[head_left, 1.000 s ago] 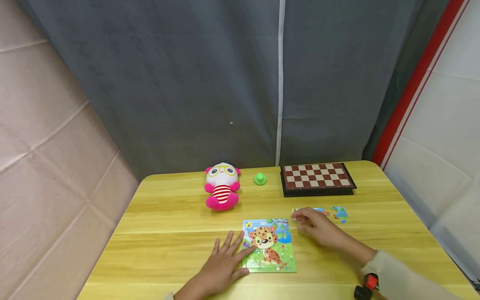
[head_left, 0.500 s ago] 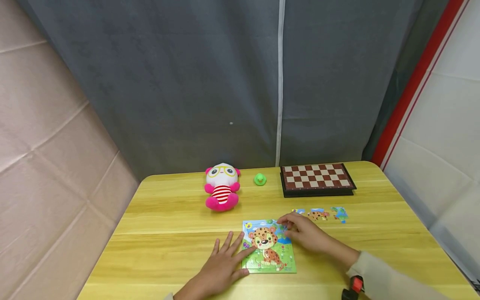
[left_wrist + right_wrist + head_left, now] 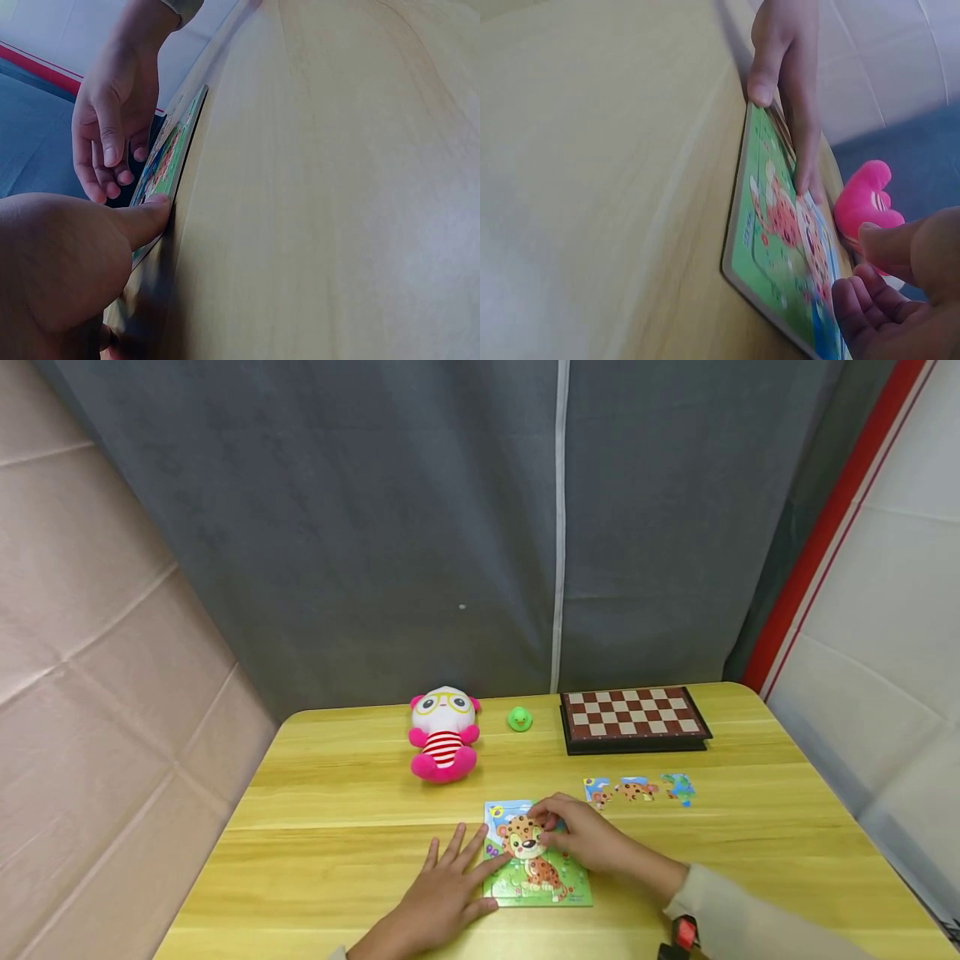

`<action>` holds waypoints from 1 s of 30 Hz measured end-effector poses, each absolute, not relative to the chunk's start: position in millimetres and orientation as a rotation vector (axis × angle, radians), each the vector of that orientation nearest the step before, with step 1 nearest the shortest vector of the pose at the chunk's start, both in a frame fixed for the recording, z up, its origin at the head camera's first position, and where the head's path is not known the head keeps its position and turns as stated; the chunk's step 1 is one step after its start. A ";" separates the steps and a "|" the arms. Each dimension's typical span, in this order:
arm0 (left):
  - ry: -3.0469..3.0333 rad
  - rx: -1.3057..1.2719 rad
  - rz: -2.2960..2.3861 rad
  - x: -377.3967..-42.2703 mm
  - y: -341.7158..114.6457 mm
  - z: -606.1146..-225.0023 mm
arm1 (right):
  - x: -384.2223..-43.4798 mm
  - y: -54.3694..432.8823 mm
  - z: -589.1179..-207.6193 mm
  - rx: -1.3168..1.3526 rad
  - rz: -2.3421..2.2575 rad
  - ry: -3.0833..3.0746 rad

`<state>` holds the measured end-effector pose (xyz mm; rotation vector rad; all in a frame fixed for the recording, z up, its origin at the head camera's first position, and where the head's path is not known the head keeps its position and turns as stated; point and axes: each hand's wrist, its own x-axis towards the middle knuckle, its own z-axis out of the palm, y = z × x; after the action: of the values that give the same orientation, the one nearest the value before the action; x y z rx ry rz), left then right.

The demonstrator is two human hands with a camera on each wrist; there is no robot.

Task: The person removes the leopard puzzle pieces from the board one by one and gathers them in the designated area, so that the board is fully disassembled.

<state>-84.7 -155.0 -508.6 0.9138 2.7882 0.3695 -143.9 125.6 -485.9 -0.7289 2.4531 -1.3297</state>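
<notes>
A square jigsaw puzzle with a spotted cub on green and blue lies flat on the table. My left hand is spread at its left edge, thumb and index finger touching the board. My right hand hovers over its upper right part, hiding that corner. In the right wrist view the right hand has loosely bent fingers, with nothing visible between thumb and fingertips. Behind it on the table lie a cub-head puzzle piece, a spotted-body piece and a green-and-blue piece.
A pink-and-white plush panda sits toward the back of the wooden table. To its right are a small green duck and a folded chessboard case. A grey curtain hangs behind the table.
My right hand has moved left from the loose pieces to above the puzzle, uncovering the pieces it hid. My left hand has stayed in place.
</notes>
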 end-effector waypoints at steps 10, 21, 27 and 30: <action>2.795 0.923 0.369 -85.2 -156.2 -510.2 | -140.2 99.6 -488.7 -0.766 -1.330 2.438; 2.776 0.912 0.406 -85.0 -156.7 -509.7 | -135.1 89.0 -499.9 -0.750 -1.339 2.448; 2.779 0.901 0.398 -85.1 -156.2 -509.5 | -136.5 87.0 -500.4 -0.738 -1.299 2.477; 2.777 0.867 0.397 -85.4 -155.8 -509.2 | -138.0 86.4 -500.3 -0.729 -1.258 2.490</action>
<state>-85.4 -155.8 -509.2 0.8674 2.7772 0.3968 -138.0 86.4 -500.3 -0.7286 2.4899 -1.2576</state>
